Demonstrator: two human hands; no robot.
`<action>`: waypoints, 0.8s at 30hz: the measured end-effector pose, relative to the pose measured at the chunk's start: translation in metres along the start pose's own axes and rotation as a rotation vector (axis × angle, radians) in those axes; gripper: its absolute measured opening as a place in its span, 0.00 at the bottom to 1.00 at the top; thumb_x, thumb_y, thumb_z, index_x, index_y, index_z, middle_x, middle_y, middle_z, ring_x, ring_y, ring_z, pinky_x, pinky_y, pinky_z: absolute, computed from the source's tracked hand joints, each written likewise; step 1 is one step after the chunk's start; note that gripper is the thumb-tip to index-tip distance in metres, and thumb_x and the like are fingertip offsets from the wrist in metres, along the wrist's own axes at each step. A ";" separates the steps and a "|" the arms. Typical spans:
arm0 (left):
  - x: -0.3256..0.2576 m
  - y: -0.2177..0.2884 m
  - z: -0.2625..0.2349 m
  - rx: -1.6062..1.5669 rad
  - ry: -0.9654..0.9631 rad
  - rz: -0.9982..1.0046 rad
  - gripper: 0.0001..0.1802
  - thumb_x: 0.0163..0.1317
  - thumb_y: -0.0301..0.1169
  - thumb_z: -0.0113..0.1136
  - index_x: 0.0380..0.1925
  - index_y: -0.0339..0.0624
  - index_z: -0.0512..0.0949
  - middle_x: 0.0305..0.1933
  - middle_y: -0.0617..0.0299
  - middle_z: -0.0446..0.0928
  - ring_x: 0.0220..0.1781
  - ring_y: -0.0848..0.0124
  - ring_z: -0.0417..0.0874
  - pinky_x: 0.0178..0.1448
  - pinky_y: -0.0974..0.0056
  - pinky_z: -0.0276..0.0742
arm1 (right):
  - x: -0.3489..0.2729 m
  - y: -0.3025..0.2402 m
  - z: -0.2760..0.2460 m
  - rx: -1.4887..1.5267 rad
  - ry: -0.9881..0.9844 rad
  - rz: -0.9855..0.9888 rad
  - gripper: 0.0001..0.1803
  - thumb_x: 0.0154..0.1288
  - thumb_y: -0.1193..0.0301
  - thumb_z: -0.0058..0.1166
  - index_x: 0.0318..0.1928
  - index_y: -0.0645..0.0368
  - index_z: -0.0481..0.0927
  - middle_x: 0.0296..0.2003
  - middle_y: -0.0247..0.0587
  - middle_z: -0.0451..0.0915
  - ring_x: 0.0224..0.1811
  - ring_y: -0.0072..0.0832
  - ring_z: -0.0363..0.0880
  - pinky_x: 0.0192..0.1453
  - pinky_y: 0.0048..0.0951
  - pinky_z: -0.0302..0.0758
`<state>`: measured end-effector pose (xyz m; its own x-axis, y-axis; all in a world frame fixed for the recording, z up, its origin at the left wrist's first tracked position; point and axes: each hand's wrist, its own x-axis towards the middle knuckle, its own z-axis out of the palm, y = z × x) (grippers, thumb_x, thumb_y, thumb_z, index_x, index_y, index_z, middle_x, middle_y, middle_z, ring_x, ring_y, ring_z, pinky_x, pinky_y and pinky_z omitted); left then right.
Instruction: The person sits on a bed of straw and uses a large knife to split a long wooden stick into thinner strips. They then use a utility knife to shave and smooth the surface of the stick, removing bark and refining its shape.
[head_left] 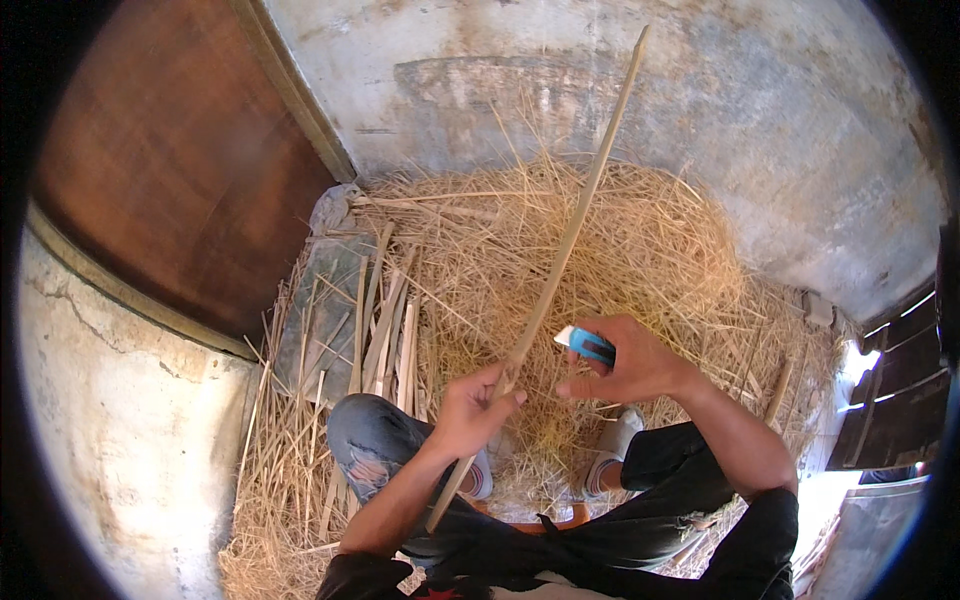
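Observation:
A long, thin bamboo strip [570, 240] slants from my lap up and away to the right, its far end in front of the wall. My left hand [468, 412] is closed round it near its lower part, thumb on top. In my right hand [645, 360] is a utility knife [592, 346] with a blue body and a pale tip that points left, toward the strip. The knife stands a little apart from the strip, to its right. Its cutting edge is too small to make out clearly.
Straw-like shavings [650, 240] cover the floor around my feet. Several cut strips [380, 330] lie to the left, partly over a grey slab [330, 270]. A brown door panel [180, 160] stands at the left, and a stained wall [760, 130] rises at the back.

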<state>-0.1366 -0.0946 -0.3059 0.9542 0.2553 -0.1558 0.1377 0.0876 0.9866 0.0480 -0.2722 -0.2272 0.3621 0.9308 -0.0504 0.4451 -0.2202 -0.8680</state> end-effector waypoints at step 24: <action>-0.001 0.004 0.001 -0.135 -0.121 -0.029 0.28 0.68 0.21 0.58 0.68 0.35 0.69 0.20 0.76 0.69 0.17 0.87 0.64 0.21 0.75 0.56 | 0.017 0.019 -0.006 -0.450 0.516 0.153 0.23 0.76 0.51 0.48 0.35 0.57 0.79 0.19 0.53 0.77 0.22 0.54 0.79 0.25 0.51 0.73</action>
<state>-0.1371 -0.0954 -0.3019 0.9764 0.1343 -0.1689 0.1361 0.2237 0.9651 0.0675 -0.2625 -0.2412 0.7407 0.6468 0.1816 0.6134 -0.5409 -0.5754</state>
